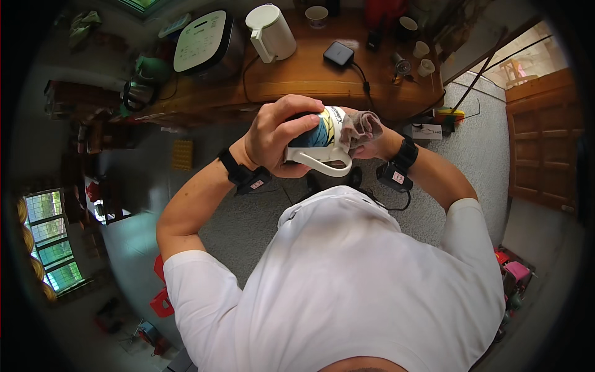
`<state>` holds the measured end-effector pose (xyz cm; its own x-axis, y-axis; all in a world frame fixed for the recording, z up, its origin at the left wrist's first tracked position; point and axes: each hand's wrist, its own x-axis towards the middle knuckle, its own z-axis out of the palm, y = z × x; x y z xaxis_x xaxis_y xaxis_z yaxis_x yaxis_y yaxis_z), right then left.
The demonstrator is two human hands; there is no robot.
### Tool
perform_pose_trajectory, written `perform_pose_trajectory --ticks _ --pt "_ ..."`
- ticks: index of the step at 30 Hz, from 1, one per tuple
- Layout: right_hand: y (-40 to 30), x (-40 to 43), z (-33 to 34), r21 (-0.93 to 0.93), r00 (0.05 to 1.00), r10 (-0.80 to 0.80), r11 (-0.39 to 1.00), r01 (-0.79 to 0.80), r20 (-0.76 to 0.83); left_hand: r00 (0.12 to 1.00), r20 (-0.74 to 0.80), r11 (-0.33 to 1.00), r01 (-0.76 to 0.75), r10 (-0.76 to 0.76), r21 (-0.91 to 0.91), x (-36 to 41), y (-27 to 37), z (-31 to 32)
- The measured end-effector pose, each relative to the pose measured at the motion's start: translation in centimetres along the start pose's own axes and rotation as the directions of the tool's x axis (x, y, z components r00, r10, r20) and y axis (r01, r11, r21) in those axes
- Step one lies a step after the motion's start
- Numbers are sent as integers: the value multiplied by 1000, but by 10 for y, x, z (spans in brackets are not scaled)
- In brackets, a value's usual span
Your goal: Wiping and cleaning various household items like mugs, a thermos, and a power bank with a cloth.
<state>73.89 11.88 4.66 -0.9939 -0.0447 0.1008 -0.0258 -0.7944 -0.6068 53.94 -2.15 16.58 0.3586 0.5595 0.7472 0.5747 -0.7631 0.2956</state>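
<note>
A white mug (328, 158) with a blue and yellow leaf print lies on its side in the air before my chest. Its looped handle faces me, and its wall bears writing. My left hand (284, 132) wraps around the mug's left part, thumb and fingers spread over the print. At the mug's right end, a crumpled greyish-brown cloth (361, 131) is held in my right hand (377, 145) and pressed against the mug. Most of the right hand's fingers are hidden behind the cloth and mug. Each wrist wears a black strap with a small box.
Beyond my hands stands a wooden table (297, 79). On it are a white electric kettle (274, 35), a rice cooker (204, 44), a black box-shaped device (339, 54) with a cable, and several cups. A wooden door (541, 144) is at right, a red stool (161, 302) at lower left.
</note>
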Motion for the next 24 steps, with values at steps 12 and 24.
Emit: perform_pose_trajectory --ticks 12,24 --pt "13 29 65 474 957 71 878 75 -282 781 -160 769 516 -603 -377 -26 14 -2" --pt "13 6 43 427 959 -191 865 265 -209 236 -182 234 217 -955 -948 -86 26 -26"
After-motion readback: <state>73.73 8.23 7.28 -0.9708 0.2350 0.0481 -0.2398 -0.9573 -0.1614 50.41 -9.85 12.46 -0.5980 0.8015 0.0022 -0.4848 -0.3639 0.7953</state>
